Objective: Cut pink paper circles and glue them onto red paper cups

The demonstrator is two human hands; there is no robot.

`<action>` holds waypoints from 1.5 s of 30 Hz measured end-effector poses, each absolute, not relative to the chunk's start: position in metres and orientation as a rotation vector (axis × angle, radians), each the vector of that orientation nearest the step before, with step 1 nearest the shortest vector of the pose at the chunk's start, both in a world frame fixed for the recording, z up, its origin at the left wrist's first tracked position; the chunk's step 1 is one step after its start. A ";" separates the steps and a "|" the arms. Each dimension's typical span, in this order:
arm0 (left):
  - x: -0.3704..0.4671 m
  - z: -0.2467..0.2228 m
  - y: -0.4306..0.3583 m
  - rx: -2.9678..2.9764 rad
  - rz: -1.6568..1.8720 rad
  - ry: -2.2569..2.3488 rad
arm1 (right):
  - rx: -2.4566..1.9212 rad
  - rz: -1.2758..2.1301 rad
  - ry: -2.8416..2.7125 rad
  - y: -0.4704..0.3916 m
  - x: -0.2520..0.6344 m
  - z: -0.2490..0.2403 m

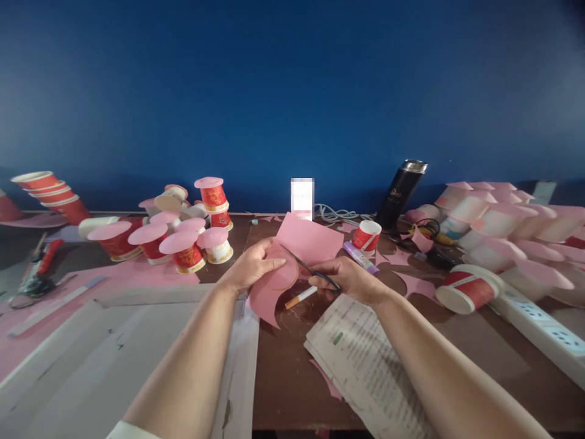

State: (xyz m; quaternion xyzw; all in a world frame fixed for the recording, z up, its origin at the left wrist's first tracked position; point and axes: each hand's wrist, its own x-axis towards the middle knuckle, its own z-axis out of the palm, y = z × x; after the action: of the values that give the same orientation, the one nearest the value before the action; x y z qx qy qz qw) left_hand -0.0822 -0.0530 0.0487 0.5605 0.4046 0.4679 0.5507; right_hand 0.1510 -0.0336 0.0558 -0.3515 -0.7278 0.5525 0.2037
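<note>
A sheet of pink paper [308, 239] is held up over the brown table, its left edge pinched between the thumb and fingers of my left hand [256, 263]. My right hand [350, 277] is closed round the handles of dark scissors [305, 264], whose blades lie on the paper along a curved drawn line. Part of the paper hangs down as a curved flap below the blades. Under the scissors lies an orange and white stick-like thing [299, 298], perhaps a marker or cigarette-shaped pen.
Red paper cups with pink discs [187, 250] crowd the left back. More pink-topped cups [503, 219] pile up at right, by a power strip [534, 323]. A black flask [400, 195], red cup [366, 236], printed papers [361, 353] and grey board [123, 366] surround my arms.
</note>
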 end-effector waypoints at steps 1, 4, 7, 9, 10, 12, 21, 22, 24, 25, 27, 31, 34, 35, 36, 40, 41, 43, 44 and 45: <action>-0.082 0.049 -0.053 1.327 1.105 0.954 | -0.982 1.541 -2.030 -0.034 0.151 0.056; -0.082 0.049 -0.053 1.332 1.098 0.954 | -0.974 1.543 -2.038 -0.034 0.152 0.057; -0.082 0.050 -0.054 1.324 1.096 0.953 | -0.965 1.551 -2.046 -0.034 0.153 0.058; -0.082 0.050 -0.054 1.324 1.101 0.956 | -0.963 1.547 -2.051 -0.034 0.153 0.058; -0.082 0.050 -0.054 1.330 1.102 0.962 | -0.962 1.544 -2.051 -0.034 0.153 0.059; -0.082 0.051 -0.055 1.349 1.098 0.971 | -0.958 1.551 -2.044 -0.034 0.153 0.059; -0.085 0.053 -0.056 1.451 1.055 1.030 | -0.934 1.638 -2.033 -0.033 0.157 0.060; -0.085 0.053 -0.056 1.456 1.045 1.030 | -0.928 1.637 -2.041 -0.033 0.157 0.060; -0.085 0.053 -0.056 1.453 1.033 1.027 | -0.914 1.633 -2.056 -0.032 0.158 0.060; -0.085 0.053 -0.057 1.447 1.031 1.024 | -0.910 1.631 -2.060 -0.032 0.158 0.060; -0.085 0.053 -0.056 1.436 1.029 1.016 | -0.906 1.627 -2.067 -0.032 0.158 0.060; -0.088 0.053 -0.056 1.468 1.016 1.014 | -0.912 1.623 -2.080 -0.033 0.158 0.061; -0.089 0.053 -0.056 1.505 1.003 1.048 | -0.920 1.623 -2.080 -0.032 0.159 0.059; -0.089 0.053 -0.056 1.510 1.007 1.065 | -0.926 1.625 -2.078 -0.032 0.159 0.058; -0.088 0.053 -0.057 1.513 1.014 1.080 | -0.933 1.632 -2.074 -0.031 0.159 0.058; -0.087 0.052 -0.055 1.473 1.047 1.074 | -0.989 1.646 -2.015 -0.031 0.155 0.056; -0.087 0.052 -0.053 1.450 1.078 1.079 | -0.998 1.641 -1.973 -0.032 0.153 0.055; -0.088 0.051 -0.049 1.427 1.249 1.166 | -0.994 1.619 -1.854 -0.033 0.147 0.053; -0.088 0.051 -0.048 1.431 1.393 1.246 | -0.983 1.610 -1.783 -0.034 0.144 0.052; -0.087 0.052 -0.048 1.440 1.564 1.337 | -0.975 1.595 -1.706 -0.034 0.140 0.050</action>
State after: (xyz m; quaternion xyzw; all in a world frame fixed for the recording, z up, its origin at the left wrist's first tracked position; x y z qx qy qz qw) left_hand -0.0869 -0.0480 0.0520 0.5452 0.5061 0.5921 0.3098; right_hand 0.1403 -0.0340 0.0500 -0.3674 -0.6429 0.6010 0.3008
